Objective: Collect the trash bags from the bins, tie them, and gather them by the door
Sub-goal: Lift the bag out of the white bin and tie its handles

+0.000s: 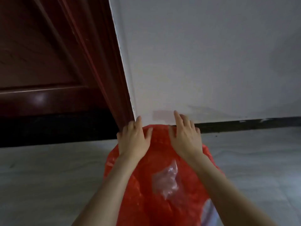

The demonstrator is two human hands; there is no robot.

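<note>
Both hands, left hand (133, 141) and right hand (185, 136), lie flat with straight fingers on the red trash bag (162, 185) at six o'clock, its far edge meeting the wall (203, 62), door (48, 62) at ten o'clock, bare floor (260, 160) at three.

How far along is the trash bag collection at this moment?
Done: one red trash bag is out of its bin and sits on the floor by the wooden door. In hand: the left hand and right hand rest on its top with fingers mostly straight. Left: no knot shows, and no other bags are in view.
</note>
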